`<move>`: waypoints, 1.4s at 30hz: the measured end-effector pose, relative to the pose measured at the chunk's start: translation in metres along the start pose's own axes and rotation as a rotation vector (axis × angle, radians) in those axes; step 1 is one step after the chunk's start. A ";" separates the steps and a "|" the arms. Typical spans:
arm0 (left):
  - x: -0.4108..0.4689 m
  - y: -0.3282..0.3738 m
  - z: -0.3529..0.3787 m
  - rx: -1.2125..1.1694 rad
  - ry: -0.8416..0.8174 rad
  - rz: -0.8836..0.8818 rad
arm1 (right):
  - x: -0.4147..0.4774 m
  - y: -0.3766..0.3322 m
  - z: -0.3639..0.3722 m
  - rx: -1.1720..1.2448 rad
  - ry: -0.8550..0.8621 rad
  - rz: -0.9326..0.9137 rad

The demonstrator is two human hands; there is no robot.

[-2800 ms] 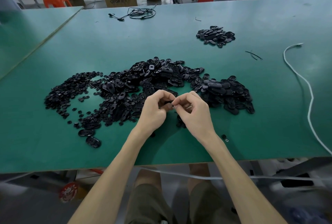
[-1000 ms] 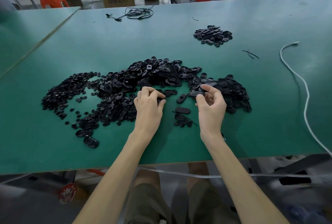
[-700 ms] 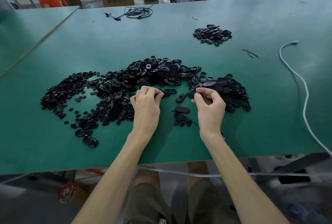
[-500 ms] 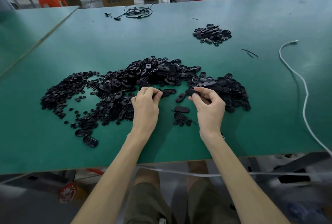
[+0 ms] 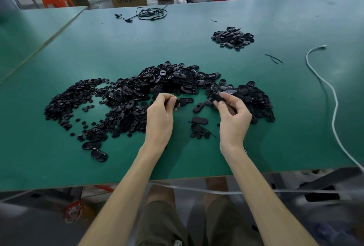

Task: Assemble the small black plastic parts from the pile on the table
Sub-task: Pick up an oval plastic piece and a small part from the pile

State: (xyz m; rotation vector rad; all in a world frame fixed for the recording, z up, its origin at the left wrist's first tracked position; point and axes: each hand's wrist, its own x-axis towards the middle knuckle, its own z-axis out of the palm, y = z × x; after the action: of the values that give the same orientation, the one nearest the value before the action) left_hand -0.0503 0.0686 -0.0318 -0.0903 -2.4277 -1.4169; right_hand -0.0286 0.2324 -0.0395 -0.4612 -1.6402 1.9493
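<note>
A wide pile of black plastic parts spreads over the green table, with small round pieces at its left and oval shells at its middle and right. My left hand pinches a small black part at its fingertips, just above the pile's near edge. My right hand pinches an oval black shell between thumb and fingers. The two hands are a short way apart. Loose oval shells lie on the table between them.
A smaller heap of black oval pieces sits at the back right. A white cable runs along the right side and a black cable lies at the far edge. Two thin black strips lie near the heap. The table's front edge is close to my body.
Both hands reached from the near middle into the pile. The left picked a small part, the right an oval shell, and both have now lifted slightly.
</note>
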 end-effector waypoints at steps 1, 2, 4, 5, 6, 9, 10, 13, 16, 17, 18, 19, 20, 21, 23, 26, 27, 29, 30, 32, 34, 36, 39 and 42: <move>0.000 0.000 0.000 -0.020 -0.001 -0.002 | 0.000 0.000 0.000 0.002 0.028 -0.018; -0.001 0.000 -0.001 -0.028 -0.005 0.002 | -0.001 -0.001 0.000 -0.003 0.057 -0.038; -0.002 0.000 -0.001 -0.029 -0.021 0.030 | -0.002 -0.003 0.001 -0.012 0.099 -0.060; -0.002 0.000 -0.001 -0.024 -0.028 0.049 | -0.002 -0.004 0.000 -0.009 0.099 -0.058; -0.002 0.000 -0.001 -0.015 -0.032 0.066 | -0.002 -0.004 0.000 -0.009 0.085 -0.048; 0.000 -0.001 -0.002 0.011 -0.051 0.074 | -0.001 -0.004 0.000 -0.070 0.007 -0.042; 0.001 -0.001 -0.002 0.025 -0.068 0.071 | -0.002 -0.005 0.001 -0.094 -0.014 -0.067; 0.002 0.000 -0.003 0.045 -0.088 0.067 | -0.006 -0.005 0.002 -0.182 -0.098 -0.171; 0.003 -0.001 -0.002 0.018 -0.053 0.084 | -0.009 -0.003 0.005 -0.393 -0.260 -0.289; 0.003 -0.002 -0.002 0.007 -0.044 0.083 | -0.009 -0.002 0.006 -0.474 -0.320 -0.326; 0.004 -0.003 -0.002 -0.005 -0.034 0.082 | -0.010 -0.002 0.007 -0.524 -0.386 -0.342; 0.004 -0.005 -0.002 -0.022 -0.026 0.077 | -0.010 -0.002 0.009 -0.545 -0.458 -0.336; 0.005 -0.007 -0.002 -0.052 -0.017 0.066 | -0.011 -0.002 0.009 -0.549 -0.532 -0.320; 0.006 -0.009 -0.002 -0.102 -0.007 0.043 | -0.013 -0.003 0.009 -0.549 -0.594 -0.310; 0.009 -0.012 -0.004 -0.241 0.018 -0.020 | -0.015 -0.003 0.009 -0.572 -0.679 -0.333; 0.010 -0.013 -0.007 -0.513 0.052 -0.105 | -0.021 -0.005 0.011 -0.668 -0.785 -0.486; 0.012 -0.012 -0.008 -0.677 0.058 -0.163 | -0.024 -0.005 0.012 -0.699 -0.821 -0.561; 0.016 -0.011 -0.012 -0.986 0.066 -0.274 | -0.031 -0.005 0.013 -0.755 -0.907 -0.694; 0.017 -0.011 -0.014 -1.063 0.066 -0.302 | -0.033 -0.005 0.013 -0.786 -0.953 -0.752; 0.018 -0.009 -0.013 -1.113 0.030 -0.323 | -0.036 -0.004 0.013 -0.846 -1.037 -0.834; 0.016 -0.006 -0.010 -1.103 -0.026 -0.324 | -0.036 -0.005 0.015 -0.857 -1.087 -0.848; 0.014 -0.006 -0.010 -1.101 -0.069 -0.323 | -0.036 -0.005 0.016 -0.827 -1.129 -0.850; 0.013 -0.006 -0.011 -1.114 -0.131 -0.344 | -0.037 -0.003 0.017 -0.794 -1.158 -0.862; 0.012 -0.006 -0.012 -1.119 -0.172 -0.361 | -0.034 -0.001 0.017 -0.736 -1.122 -0.853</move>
State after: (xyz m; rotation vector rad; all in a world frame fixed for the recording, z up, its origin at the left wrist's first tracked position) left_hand -0.0602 0.0542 -0.0279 -0.0266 -1.4859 -2.8460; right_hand -0.0110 0.1988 -0.0382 1.1438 -2.5623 0.8491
